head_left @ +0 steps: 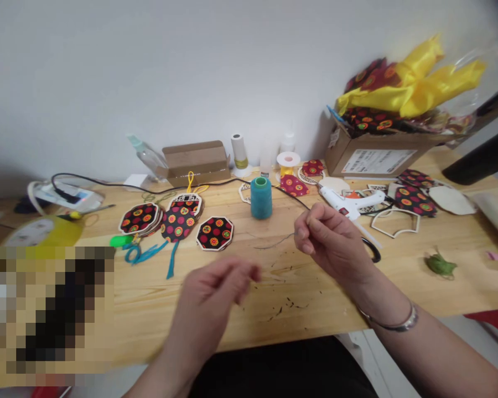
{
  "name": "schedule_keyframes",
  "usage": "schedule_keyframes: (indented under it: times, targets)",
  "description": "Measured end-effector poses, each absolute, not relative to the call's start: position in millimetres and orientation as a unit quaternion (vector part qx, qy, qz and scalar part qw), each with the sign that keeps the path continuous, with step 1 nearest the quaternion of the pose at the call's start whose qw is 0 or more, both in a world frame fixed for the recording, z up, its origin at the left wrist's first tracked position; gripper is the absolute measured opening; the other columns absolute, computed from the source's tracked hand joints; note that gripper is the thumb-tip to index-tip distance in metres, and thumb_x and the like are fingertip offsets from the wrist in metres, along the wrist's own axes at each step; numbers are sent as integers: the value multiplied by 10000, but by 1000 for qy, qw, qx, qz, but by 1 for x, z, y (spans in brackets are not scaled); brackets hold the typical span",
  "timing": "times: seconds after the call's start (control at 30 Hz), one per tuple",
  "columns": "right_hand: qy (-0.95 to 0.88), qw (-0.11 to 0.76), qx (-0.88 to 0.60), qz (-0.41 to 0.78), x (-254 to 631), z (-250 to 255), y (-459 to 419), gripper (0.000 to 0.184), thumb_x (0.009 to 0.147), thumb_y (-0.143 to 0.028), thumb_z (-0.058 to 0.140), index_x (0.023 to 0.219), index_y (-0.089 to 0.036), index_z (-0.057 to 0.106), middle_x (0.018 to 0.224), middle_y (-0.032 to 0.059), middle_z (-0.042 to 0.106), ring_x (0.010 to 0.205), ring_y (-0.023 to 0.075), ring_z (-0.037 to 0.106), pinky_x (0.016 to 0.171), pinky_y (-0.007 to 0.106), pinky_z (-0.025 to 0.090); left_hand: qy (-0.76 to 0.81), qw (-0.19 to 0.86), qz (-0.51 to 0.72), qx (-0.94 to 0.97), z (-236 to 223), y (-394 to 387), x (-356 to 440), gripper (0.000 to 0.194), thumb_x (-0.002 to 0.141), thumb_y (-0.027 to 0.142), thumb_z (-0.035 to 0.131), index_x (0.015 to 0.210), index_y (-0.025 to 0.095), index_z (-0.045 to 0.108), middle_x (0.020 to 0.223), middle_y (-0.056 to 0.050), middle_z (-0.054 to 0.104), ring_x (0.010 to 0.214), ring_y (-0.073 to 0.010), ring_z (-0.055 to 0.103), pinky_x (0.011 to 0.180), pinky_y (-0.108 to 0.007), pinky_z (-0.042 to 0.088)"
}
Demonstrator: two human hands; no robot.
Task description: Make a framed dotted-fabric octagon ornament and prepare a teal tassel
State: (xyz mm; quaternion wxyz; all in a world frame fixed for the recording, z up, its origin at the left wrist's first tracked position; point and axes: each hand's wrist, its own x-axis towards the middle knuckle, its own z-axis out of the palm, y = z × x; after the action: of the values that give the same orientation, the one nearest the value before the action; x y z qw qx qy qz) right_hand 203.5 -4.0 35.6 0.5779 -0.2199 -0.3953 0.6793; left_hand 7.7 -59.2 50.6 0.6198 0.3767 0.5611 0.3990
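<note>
Thumb and fingers of my right hand [332,243] pinch a thin dark thread [274,243], whose loose end trails left above the wooden table. My left hand [213,301] hovers lower and to the left, its fingers drawn together and slightly blurred; whatever they hold, if anything, is hidden. Behind the hands stands a spool of teal thread [261,200]. An octagonal patterned fabric piece [214,233] with a pale edge lies beyond my left hand. Left of it is a fabric pendant [178,223] with teal ribbon ends, beside a stack of similar pieces [139,219].
A white glue gun [351,203] lies behind my right hand, near pale frames [396,223]. A cardboard box [369,157] full of fabric stands back right. Green thread [440,264] lies at right. A black cable [149,189] crosses the back. Dark scraps [288,304] dot the table's front.
</note>
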Motion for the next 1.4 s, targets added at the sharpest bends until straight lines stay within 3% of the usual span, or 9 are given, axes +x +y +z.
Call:
schedule_keyframes:
  times: [0.1,0.17,0.23,0.33,0.47,0.77,0.93,1.2,1.4]
  targets:
    - [-451,547,-197,677,202,36,-12,114,846,-166,546,747,-168,490,697,-4,602,524,65,535,479,197,403,466,781,297,291,50,-59,30,311,787,398,580,800,116,708,808,-114,699,541,-106,577,444,-178,361]
    - [-501,499,-171,686,201,37,-19,76,854,-151,529,783,-163,505,735,21,617,558,87,570,491,216,433,420,822,318,217,48,-58,38,342,813,410,539,846,112,704,872,-125,699,706,-179,650,591,-242,471]
    - [-539,441,-152,701,201,39,-25,59,858,-135,515,803,-153,520,768,42,625,591,101,592,512,235,463,380,835,347,194,46,-57,41,359,843,392,500,816,96,701,791,-120,698,726,-194,656,684,-296,496]
    - [-562,369,-138,727,201,41,-31,86,853,-159,529,773,-132,541,755,47,609,604,100,597,537,241,491,356,830,378,205,44,-55,38,302,852,310,508,764,86,690,652,-88,674,623,-160,638,630,-265,491]
    - [-579,274,-129,757,201,42,-32,153,850,-217,539,739,-114,564,685,26,562,580,87,589,534,206,490,412,801,396,177,41,-52,34,126,777,203,618,765,94,681,707,-69,690,629,-134,634,619,-228,487]
    - [-603,145,-139,772,201,39,-31,238,857,-318,510,728,-121,544,651,16,559,524,50,533,485,141,439,431,782,423,154,46,-41,29,120,735,207,670,684,109,623,649,-38,650,627,-143,643,645,-259,517]
    - [-592,107,-144,786,196,37,-31,191,842,-259,528,716,-116,537,663,10,552,511,31,515,472,116,422,420,773,454,141,48,-36,26,95,728,178,677,703,119,606,615,18,592,569,-104,607,661,-286,539]
    - [-577,37,-123,807,193,33,-31,102,811,-168,552,735,-101,563,664,0,554,493,22,513,466,112,416,429,765,460,137,50,-34,21,85,741,161,667,801,110,636,616,14,602,578,-104,624,628,-265,557]
    - [-587,6,-109,802,190,30,-31,146,827,-225,545,746,-105,560,670,1,554,484,21,508,444,106,393,435,760,461,139,49,-30,19,93,730,147,674,806,102,646,612,6,612,574,-111,631,617,-267,563]
